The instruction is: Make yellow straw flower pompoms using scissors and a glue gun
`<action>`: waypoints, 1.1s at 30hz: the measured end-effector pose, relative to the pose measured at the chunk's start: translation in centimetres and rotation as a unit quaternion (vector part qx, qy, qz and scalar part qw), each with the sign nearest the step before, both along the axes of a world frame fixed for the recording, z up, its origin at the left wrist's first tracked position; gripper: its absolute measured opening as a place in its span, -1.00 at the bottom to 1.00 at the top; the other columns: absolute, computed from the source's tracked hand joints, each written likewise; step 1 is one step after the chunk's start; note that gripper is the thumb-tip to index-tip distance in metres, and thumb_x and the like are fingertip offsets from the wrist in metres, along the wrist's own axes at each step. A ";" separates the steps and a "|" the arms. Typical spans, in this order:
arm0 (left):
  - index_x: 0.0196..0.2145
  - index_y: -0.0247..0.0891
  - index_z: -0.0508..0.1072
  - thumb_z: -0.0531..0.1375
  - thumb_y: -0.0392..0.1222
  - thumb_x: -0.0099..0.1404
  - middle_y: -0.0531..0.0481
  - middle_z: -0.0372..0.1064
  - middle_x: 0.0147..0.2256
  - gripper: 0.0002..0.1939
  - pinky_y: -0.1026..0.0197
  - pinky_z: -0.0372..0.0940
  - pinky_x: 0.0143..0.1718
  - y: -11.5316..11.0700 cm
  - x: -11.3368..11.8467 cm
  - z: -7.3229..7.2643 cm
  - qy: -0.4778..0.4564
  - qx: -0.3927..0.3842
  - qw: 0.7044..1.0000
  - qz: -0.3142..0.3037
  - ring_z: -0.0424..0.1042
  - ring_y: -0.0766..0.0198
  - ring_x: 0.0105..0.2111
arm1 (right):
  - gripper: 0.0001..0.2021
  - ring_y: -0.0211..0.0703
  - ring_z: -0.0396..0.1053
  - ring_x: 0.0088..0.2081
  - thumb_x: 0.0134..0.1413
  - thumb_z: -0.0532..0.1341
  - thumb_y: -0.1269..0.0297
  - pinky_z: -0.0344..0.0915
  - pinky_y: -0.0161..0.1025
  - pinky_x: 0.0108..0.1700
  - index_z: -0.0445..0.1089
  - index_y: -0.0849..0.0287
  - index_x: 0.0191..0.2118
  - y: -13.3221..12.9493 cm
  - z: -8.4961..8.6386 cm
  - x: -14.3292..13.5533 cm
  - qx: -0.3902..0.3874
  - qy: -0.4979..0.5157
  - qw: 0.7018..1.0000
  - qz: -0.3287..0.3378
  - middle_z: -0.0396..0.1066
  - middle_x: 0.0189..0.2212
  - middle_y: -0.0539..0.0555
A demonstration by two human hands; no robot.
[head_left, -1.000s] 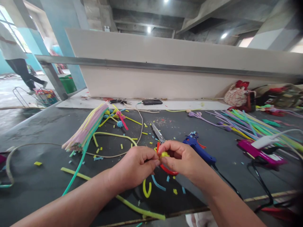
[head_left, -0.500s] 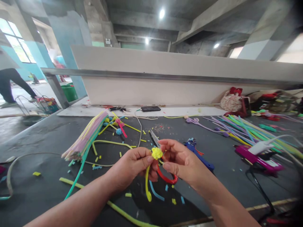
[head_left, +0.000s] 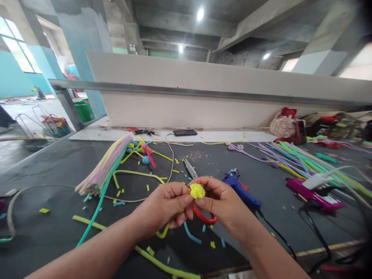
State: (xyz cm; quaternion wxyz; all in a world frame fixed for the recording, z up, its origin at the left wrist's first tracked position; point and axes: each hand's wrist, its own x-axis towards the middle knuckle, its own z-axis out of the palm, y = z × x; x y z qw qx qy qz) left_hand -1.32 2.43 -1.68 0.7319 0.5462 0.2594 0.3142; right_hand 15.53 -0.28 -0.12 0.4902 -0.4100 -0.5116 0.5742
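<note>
As the left hand (head_left: pixel 167 207) and right hand (head_left: pixel 219 197) clamp its opposite edges, the puff (head_left: pixel 197 191) sits above the scissors (head_left: pixel 190 169).
It looks light, soft and fuzzy, likely easy to squash and not slippery; a light fingertip pinch low on its sides should suit. The stem (head_left: pixel 163 233) below looks bendy; whether it joins the puff is hidden.

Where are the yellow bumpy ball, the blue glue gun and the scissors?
Yellow bumpy ball (head_left: pixel 197 191): head view, on the middle of its bumpy front.
Blue glue gun (head_left: pixel 243 192): head view, on its blue body.
Scissors (head_left: pixel 191 169): head view, on the metal blades.
</note>
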 end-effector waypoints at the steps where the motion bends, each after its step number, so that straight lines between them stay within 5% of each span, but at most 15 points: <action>1: -0.53 -0.34 0.32 0.20 -0.03 0.15 0.09 0.31 -0.61 -0.70 0.49 0.00 -0.76 0.0 0.0 0.0 -0.002 -0.005 1.000 0.001 0.12 0.56 -0.74 | -0.69 -0.31 0.36 -0.42 -0.27 0.41 0.28 0.29 -0.35 -0.35 0.42 0.14 -0.29 0.0 -0.2 0.0 0.001 0.003 1.000 0.002 0.41 -0.42 -0.03; 7: -0.52 -0.35 0.33 0.20 -0.09 0.17 0.08 0.30 -0.61 -0.74 0.47 -0.05 -0.79 -0.1 0.0 0.5 -0.040 -0.056 0.997 0.023 0.09 0.56 -0.76 | -0.67 -0.36 0.29 -0.44 -0.10 0.32 0.28 0.23 -0.39 -0.39 0.37 0.10 -0.14 0.0 -0.1 0.8 0.030 -0.033 0.999 0.000 0.33 -0.39 -0.04; 10: -0.45 -0.34 0.37 0.18 -0.13 0.19 0.09 0.29 -0.59 -0.80 0.47 -0.02 -0.77 0.2 -0.3 0.7 -0.056 -0.087 0.993 0.059 0.11 0.54 -0.73 | -0.69 -0.35 0.25 -0.46 -0.01 0.23 0.25 0.24 -0.36 -0.37 0.33 0.11 -0.09 0.2 0.5 3.5 0.095 -0.148 0.977 -0.120 0.26 -0.43 -0.06; 14: -0.42 -0.34 0.40 0.18 -0.13 0.19 0.10 0.23 -0.59 -0.81 0.48 -0.04 -0.76 0.8 -0.6 0.4 -0.073 -0.117 0.988 0.075 0.09 0.55 -0.72 | -0.68 -0.20 0.32 -0.34 0.03 0.13 0.24 0.27 -0.22 -0.23 0.27 0.17 -0.06 0.4 0.0 9.2 0.093 -0.382 0.865 -0.310 0.32 -0.36 0.03; 18: -0.45 -0.34 0.39 0.18 -0.13 0.19 0.10 0.20 -0.61 -0.80 0.47 -0.07 -0.78 1.2 -0.7 0.2 -0.086 -0.121 0.985 0.088 0.06 0.55 -0.73 | -0.53 0.00 0.31 -0.10 -0.06 0.15 0.24 0.23 -0.07 -0.06 0.22 0.28 0.02 0.4 -2.1 12.5 0.022 -0.575 0.770 -0.277 0.30 -0.09 0.25; 24: -0.39 -0.38 0.40 0.21 -0.25 0.16 0.04 0.26 -0.52 -0.88 0.48 0.01 -0.70 1.2 -0.3 0.7 -0.104 -0.144 0.976 0.123 0.11 0.55 -0.65 | -0.38 0.17 0.24 0.03 -0.15 0.09 0.44 0.19 -0.03 -0.04 0.12 0.29 0.15 1.5 -3.5 11.8 -0.043 -0.699 0.674 -0.236 0.21 0.06 0.32; 30: -0.39 -0.40 0.39 0.23 -0.33 0.12 -0.02 0.32 -0.45 -0.91 0.47 0.09 -0.65 1.4 -0.3 0.6 -0.140 -0.140 0.965 0.171 0.17 0.54 -0.60 | -0.45 0.22 0.34 -0.06 -0.09 0.08 0.34 0.24 -0.01 -0.13 0.16 0.34 0.10 3.1 -1.2 11.8 -0.069 -0.682 0.666 -0.293 0.31 -0.05 0.40; 33: -0.45 -0.40 0.38 0.26 -0.32 0.09 0.00 0.33 -0.46 -0.89 0.46 0.19 -0.58 1.4 -0.4 0.6 -0.153 -0.129 0.964 0.178 0.23 0.52 -0.58 | -0.54 0.08 0.40 -0.13 -0.14 0.12 0.34 0.28 -0.11 -0.13 0.26 0.22 -0.01 1.8 0.4 9.9 -0.006 -0.587 0.716 -0.378 0.42 -0.13 0.23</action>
